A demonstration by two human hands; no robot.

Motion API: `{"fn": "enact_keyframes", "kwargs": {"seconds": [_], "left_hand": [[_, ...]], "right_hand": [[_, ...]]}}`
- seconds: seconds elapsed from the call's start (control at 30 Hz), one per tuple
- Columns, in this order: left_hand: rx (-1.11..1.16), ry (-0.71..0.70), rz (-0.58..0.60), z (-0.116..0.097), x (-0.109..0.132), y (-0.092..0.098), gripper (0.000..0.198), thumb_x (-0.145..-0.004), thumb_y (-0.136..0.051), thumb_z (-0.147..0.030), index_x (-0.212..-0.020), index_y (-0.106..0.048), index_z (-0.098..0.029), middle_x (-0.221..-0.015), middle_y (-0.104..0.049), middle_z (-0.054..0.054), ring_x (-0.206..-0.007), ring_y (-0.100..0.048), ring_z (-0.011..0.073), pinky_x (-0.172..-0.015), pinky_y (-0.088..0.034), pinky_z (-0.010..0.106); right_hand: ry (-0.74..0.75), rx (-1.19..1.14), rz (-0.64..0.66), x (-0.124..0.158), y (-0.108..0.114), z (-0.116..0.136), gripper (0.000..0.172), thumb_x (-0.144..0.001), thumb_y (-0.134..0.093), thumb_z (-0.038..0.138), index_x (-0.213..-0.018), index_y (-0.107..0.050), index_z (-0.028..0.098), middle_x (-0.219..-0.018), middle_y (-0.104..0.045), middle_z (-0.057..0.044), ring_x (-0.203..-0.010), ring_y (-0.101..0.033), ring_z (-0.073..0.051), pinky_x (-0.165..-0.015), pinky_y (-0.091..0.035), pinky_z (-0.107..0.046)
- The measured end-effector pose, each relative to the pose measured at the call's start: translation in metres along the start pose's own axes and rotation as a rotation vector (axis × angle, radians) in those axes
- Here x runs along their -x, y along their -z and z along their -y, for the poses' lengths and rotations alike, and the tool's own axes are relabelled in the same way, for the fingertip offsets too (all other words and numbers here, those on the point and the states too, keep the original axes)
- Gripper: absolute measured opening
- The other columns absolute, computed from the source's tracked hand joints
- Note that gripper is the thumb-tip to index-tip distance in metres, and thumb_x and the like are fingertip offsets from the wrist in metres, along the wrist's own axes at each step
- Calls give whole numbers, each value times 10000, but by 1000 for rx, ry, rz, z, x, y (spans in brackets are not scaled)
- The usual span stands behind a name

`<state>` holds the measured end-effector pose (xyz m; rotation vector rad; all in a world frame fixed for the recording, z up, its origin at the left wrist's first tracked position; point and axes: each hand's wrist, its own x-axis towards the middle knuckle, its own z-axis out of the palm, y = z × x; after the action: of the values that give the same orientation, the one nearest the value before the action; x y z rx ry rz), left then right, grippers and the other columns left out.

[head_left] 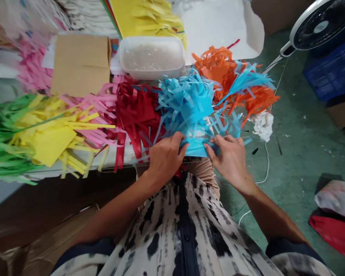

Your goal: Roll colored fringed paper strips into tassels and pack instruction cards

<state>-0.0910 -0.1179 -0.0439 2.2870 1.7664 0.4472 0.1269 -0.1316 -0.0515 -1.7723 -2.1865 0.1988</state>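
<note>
A piece of blue fringed tissue paper (196, 147) lies at the table's front edge, stretched between my two hands. My left hand (167, 151) pinches its left side between thumb and fingers. On the right side, my right hand (227, 153) grips it the same way. Just beyond sits a pile of cut blue tissue paper (194, 101) with curled strips. Left of that is a heap of dark red fringed paper (138, 109). Orange fringed paper (218, 67) lies behind to the right, with some blue strips over it.
Yellow (53, 143), pink and green (2, 134) fringed paper spreads along the table's left. A translucent plastic tub (151, 57) and a brown cardboard piece (80, 63) sit farther back. On the right are a fan (320, 27), a blue crate (333, 69) and a white floor cable (266, 165).
</note>
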Motion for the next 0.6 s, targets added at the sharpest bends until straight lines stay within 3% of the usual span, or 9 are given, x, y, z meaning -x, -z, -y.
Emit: {"fn": "enact_keyframes", "kwargs": {"seconds": [0.1,0.2,0.33,0.4,0.5,0.6], "left_hand": [[-51,-78,-79,1,2,-1,265,-1043,-597,-333,-1248,-675,-185,-1008,-782,120,-927,-726,284,-718,-501,362],[-68,-253,-194,4,6,-2,345,-1051,-565,-234,-1387,-635,-194,-1268,-752,147,-1169,-686,308,-962,-531,433],[-3,-582,-244,6,15,-8,411,-1053,-552,-145,-1451,-605,-231,-1396,-728,57,-1365,-624,248,-1271,-379,485],[-13,-677,-210,6,19,-13,383,-1061,-566,-188,-1441,-615,-193,-1402,-730,51,-1368,-634,237,-1288,-388,460],[-52,-681,-146,7,24,-18,397,-1069,-581,-310,-1422,-632,-137,-1431,-712,87,-1352,-653,264,-1215,-494,440],[-67,-659,-113,8,27,-19,445,-1068,-576,-378,-1430,-628,-125,-1470,-683,107,-1373,-641,289,-1185,-531,464]], "right_hand": [[-7,32,-4,-1,-1,2,288,-1049,-547,477,-966,-669,230,-858,-753,-73,-919,-642,-297,-792,-357,-425],[-15,17,15,-2,0,1,297,-1043,-557,483,-958,-675,224,-851,-749,-73,-919,-646,-295,-798,-349,-418],[-20,62,73,-9,1,-3,321,-1053,-536,475,-948,-687,212,-777,-729,-70,-915,-657,-301,-794,-332,-404],[-17,103,97,-12,3,-3,337,-1062,-513,464,-927,-686,208,-743,-714,-69,-915,-659,-302,-788,-323,-396],[-14,156,101,-12,8,2,327,-1053,-525,464,-931,-684,205,-744,-719,-65,-912,-655,-302,-789,-322,-402],[33,208,-31,-2,16,12,280,-1043,-560,424,-1141,-694,198,-1043,-790,-98,-1092,-640,-325,-882,-346,-456]]}}
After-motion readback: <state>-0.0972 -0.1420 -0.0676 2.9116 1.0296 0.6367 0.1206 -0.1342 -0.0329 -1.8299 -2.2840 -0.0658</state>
